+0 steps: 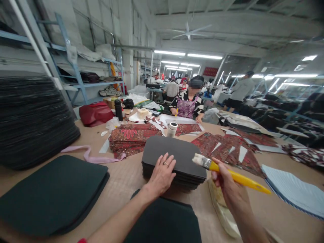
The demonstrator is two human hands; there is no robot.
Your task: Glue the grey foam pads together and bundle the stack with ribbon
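Note:
My left hand (163, 173) lies on a stack of black rounded panels (174, 152), fingers stretched over its top sheet. In my right hand (226, 180) is a paintbrush (235, 175) with a yellow handle, its pale, coated bristles pointing left just over the stack's right part. Whether the bristles touch the top panel I cannot tell. Under my right wrist, partly hidden, sits a pale container (220, 209) with yellowish contents. Dark green-black sheets (167, 219) lie in front of the stack, partly behind my left forearm.
More dark sheets (53, 189) lie at left, below a tall black pile (32, 118). Patterned red pieces (131, 135), a white bottle (172, 129) and a pink strip (93, 158) lie beyond. A light blue stack (296, 189) is at right. A co-worker (188, 101) sits across the table.

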